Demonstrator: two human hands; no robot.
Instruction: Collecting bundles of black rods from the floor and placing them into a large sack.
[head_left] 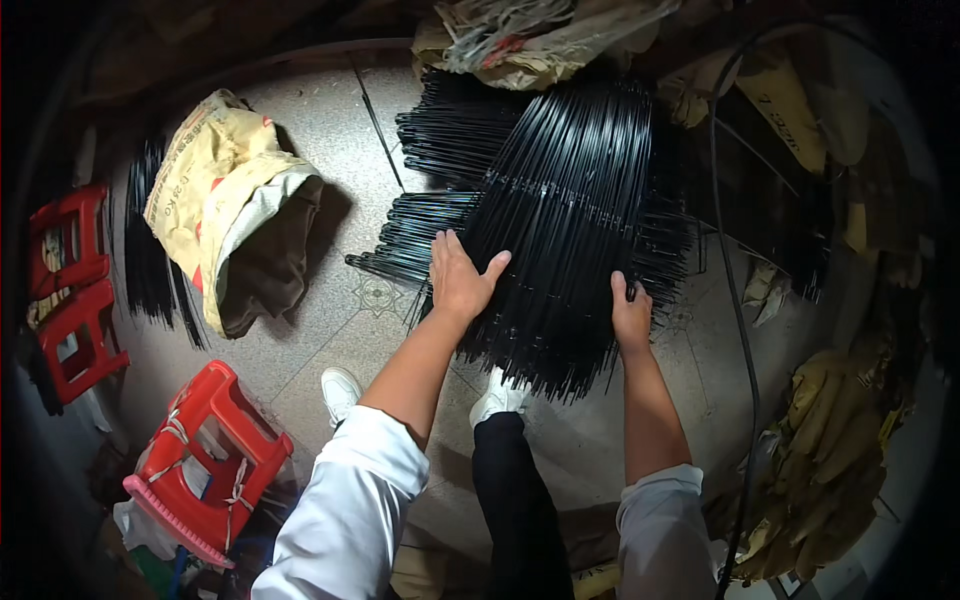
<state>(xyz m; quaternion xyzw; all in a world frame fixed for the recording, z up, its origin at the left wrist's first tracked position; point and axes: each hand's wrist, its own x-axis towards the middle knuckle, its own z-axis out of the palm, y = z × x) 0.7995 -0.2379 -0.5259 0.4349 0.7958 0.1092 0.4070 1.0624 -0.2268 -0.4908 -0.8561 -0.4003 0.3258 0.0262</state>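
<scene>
Pressing both hands on a fanned bundle of thin black metal rods (pixel 575 215) over a speckled grey tiled floor (pixel 330 130).
Your left hand (pixel 460 275) lies flat and spread on the bundle's left edge; your right hand (pixel 630 315) curls over its lower right edge, fingers hooked among rods. An open tan paper sack (pixel 225 200) slumps at left, a red plastic stool (pixel 205 460) stands nearer you, and crumpled brown paper (pixel 830 450) crowds the right.
</scene>
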